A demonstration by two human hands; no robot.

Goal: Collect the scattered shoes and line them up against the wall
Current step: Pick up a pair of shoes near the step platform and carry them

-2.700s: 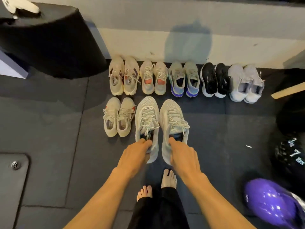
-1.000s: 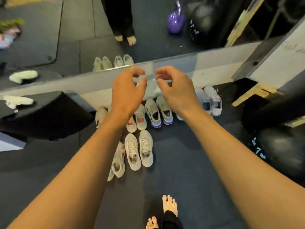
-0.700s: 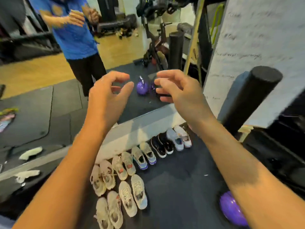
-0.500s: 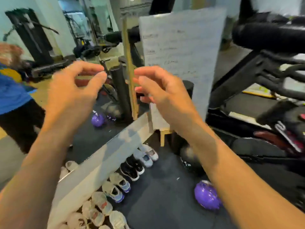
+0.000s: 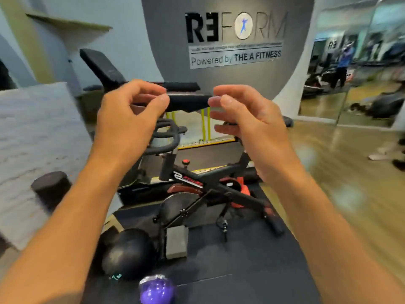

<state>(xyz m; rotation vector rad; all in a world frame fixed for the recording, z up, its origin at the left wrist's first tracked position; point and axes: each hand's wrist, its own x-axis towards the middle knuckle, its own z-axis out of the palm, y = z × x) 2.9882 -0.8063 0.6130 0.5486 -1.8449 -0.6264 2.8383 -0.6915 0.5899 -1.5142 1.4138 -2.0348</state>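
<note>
Both hands were raised at chest height in a gym, the left hand (image 5: 129, 115) and right hand (image 5: 245, 119) held near each other but apart, fingers loosely curled and thumbs forward, gripping nothing. No shoes from the task appeared in the head view. Beyond the hands stood a black and red exercise bike (image 5: 197, 194) on dark floor mats (image 5: 252, 260), with a black ball (image 5: 129, 253) and a purple kettlebell (image 5: 156, 289) at the near edge. A grey wall sign (image 5: 235, 38) read "Powered by THE A FITNESS", beside a mirror (image 5: 355, 62) at right
</note>
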